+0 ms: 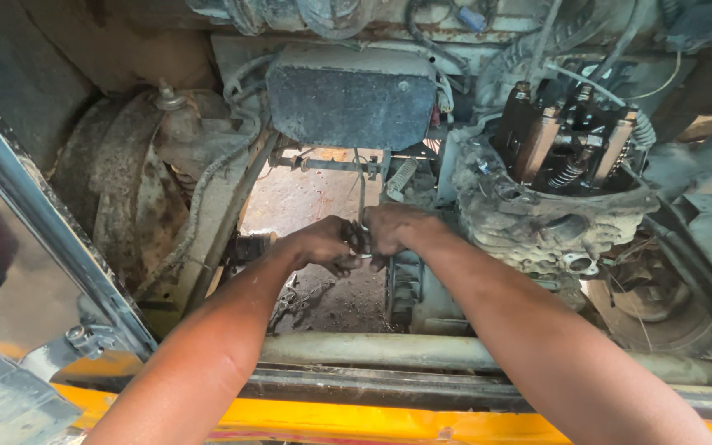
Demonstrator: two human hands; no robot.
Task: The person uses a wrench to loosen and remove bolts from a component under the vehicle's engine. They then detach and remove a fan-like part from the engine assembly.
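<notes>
Both my arms reach down into a dirty engine bay. My left hand (325, 245) and my right hand (391, 231) meet at the middle, fingers closed around a small metal part (361, 240) on a thin cable or rod (362, 191) that rises toward the dusty black box (351, 95). What the small part is stays unclear, as my fingers cover most of it. The hands sit just left of a finned engine block (407, 287).
An opened engine head with springs and brown rocker parts (566, 152) sits at right above a mud-caked casing (529, 222). A rusty round drum (121, 194) is at left, a shiny metal panel (10, 272) further left. A grey bar (372, 350) and yellow frame edge (348, 420) run below.
</notes>
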